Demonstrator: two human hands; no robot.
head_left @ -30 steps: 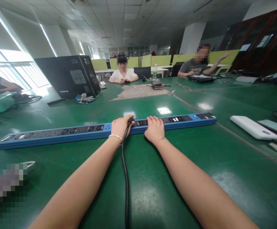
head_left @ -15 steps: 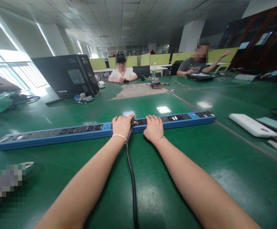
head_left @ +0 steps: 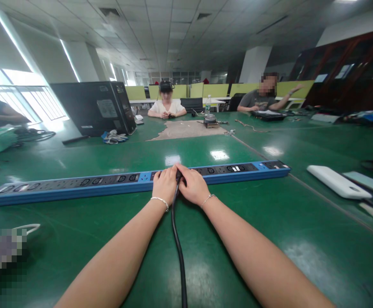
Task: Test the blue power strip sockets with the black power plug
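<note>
A long blue power strip (head_left: 103, 191) with black sockets lies across the green table in front of me. A black power cable (head_left: 180, 256) runs up from the bottom edge to a plug (head_left: 179, 175) at the strip's middle. My left hand (head_left: 164, 183) is closed against the plug's left side, its other fingers resting over the strip. From the right, my right hand (head_left: 193, 184) closes on the same plug, thumb and fingers bent. The two hands touch at the fingertips and hide most of the plug; I cannot tell how deep it sits in a socket.
A black computer case (head_left: 93, 109) stands at the back left beside gloves (head_left: 114, 137). A white power bank-like box (head_left: 338, 182) lies on the right. A blurred-out object (head_left: 3, 252) is at the lower left. Two people sit across the table; another person's arm shows at far left.
My right hand has moved left along the strip, from apart to touching the plug and my left hand. The left hand stays by the plug. The view has tilted up slightly.
</note>
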